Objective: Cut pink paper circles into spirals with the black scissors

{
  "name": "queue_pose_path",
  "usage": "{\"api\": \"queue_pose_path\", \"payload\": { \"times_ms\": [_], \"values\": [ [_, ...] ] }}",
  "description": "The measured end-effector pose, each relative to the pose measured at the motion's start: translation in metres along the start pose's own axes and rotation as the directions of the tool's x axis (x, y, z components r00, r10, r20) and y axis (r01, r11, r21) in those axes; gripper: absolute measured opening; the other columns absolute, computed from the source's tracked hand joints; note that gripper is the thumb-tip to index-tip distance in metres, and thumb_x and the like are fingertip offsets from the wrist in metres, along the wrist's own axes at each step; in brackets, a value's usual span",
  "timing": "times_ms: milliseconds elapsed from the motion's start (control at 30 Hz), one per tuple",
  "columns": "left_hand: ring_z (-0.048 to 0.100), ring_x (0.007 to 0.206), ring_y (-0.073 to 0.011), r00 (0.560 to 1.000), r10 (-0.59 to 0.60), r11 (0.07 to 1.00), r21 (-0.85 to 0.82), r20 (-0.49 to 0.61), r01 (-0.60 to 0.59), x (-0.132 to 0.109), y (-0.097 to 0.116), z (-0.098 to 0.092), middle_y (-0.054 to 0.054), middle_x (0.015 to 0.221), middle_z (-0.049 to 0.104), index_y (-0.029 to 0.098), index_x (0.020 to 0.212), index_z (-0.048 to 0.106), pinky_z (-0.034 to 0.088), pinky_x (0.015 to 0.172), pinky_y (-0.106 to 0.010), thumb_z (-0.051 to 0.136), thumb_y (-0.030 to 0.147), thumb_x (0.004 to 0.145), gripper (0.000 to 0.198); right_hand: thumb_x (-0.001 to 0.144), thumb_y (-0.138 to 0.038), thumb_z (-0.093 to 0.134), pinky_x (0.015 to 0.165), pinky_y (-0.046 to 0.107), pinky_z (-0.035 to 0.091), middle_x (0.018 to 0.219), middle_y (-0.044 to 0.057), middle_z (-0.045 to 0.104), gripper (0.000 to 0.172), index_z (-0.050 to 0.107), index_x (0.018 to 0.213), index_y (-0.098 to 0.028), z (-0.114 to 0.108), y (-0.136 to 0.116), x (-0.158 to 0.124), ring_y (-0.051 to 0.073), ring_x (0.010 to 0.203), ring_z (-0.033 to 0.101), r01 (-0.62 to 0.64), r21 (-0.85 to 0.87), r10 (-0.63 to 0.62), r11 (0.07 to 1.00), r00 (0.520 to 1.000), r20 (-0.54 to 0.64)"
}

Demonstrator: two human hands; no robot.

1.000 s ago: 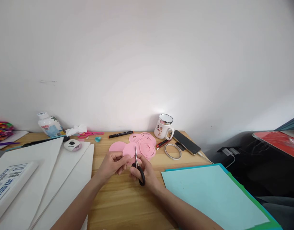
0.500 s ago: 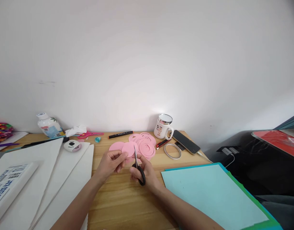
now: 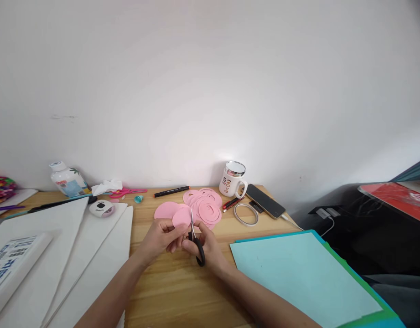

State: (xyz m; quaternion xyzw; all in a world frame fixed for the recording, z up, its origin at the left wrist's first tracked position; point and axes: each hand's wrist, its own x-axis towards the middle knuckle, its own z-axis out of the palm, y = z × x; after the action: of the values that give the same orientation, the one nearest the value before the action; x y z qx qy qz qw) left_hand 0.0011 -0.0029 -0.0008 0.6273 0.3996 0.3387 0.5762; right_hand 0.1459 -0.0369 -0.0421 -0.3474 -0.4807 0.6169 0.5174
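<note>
Between thumb and fingers, my left hand (image 3: 162, 237) pinches a small round of pink paper (image 3: 181, 217), held up above the table. My right hand (image 3: 205, 248) grips black-handled scissors (image 3: 199, 251), their blades pointing away from me along the paper's right edge. Whether the blades touch the paper I cannot tell. Behind the hands lies a heap of pink paper rings and cut-outs (image 3: 210, 210), with a larger pink disc (image 3: 164, 210) at its left. Part of the heap is hidden by my fingers and the held round.
A white mug (image 3: 232, 180) stands behind the heap, near a phone (image 3: 266, 201) and a tape roll (image 3: 246, 215). A black marker (image 3: 171, 192) lies by the wall. White boards (image 3: 103, 255) cover the left; light-blue sheets (image 3: 298, 278) lie right. Pink scissors (image 3: 132, 191) rest at the back.
Both hands have come slightly lower and closer together. The pink round has tilted and shifted a little down and left, with the scissors following along its right edge.
</note>
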Motion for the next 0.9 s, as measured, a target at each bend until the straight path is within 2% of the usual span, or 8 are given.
{"api": "queue_pose_path", "payload": {
  "times_ms": [133,433,700,900],
  "values": [
    [0.041,0.034,-0.0056,1.000,-0.006,1.000,0.009,0.000,0.006,-0.0002,0.0006,-0.0002,0.003,0.042,0.053,0.014,0.052,0.056,0.030,0.035,-0.017,0.059,0.045,0.076,0.040,0.062,-0.040,0.077,0.045,0.019,0.028,0.057,-0.007,0.051,0.051,0.045,0.097,-0.020,0.0011,-0.0043,-0.0003,0.009,0.050,0.040,0.026,0.006,-0.026,1.000,1.000,-0.003],
    [0.040,0.035,-0.0060,0.998,-0.014,0.999,0.029,-0.057,0.015,-0.0004,0.0072,-0.0007,0.003,0.042,0.051,0.016,0.051,0.052,0.029,0.035,-0.018,0.060,0.048,0.074,0.040,0.060,-0.050,0.074,0.041,0.020,0.030,0.048,-0.009,0.049,0.057,0.042,0.098,-0.021,-0.0005,-0.0075,-0.0022,0.010,0.042,0.042,-0.040,-0.105,0.036,0.994,0.999,-0.041],
    [0.040,0.034,-0.0053,0.997,-0.011,1.000,-0.006,-0.081,0.011,-0.0006,0.0079,-0.0045,0.004,0.043,0.051,0.015,0.056,0.057,0.028,0.034,-0.017,0.062,0.048,0.073,0.037,0.063,-0.048,0.073,0.041,0.019,0.032,0.048,-0.010,0.048,0.056,0.042,0.101,-0.021,-0.0003,-0.0048,-0.0025,0.010,0.042,0.044,-0.026,-0.093,0.023,0.995,0.999,-0.033],
    [0.040,0.034,-0.0046,0.992,0.013,1.000,-0.013,-0.126,-0.015,0.0014,0.0043,-0.0068,0.004,0.044,0.050,0.014,0.051,0.053,0.027,0.034,-0.017,0.061,0.048,0.074,0.041,0.061,-0.050,0.074,0.039,0.019,0.031,0.048,-0.008,0.052,0.060,0.042,0.103,-0.020,-0.0017,-0.0036,-0.0023,0.010,0.040,0.044,-0.034,-0.097,0.031,0.995,0.999,-0.036]
  ]
}}
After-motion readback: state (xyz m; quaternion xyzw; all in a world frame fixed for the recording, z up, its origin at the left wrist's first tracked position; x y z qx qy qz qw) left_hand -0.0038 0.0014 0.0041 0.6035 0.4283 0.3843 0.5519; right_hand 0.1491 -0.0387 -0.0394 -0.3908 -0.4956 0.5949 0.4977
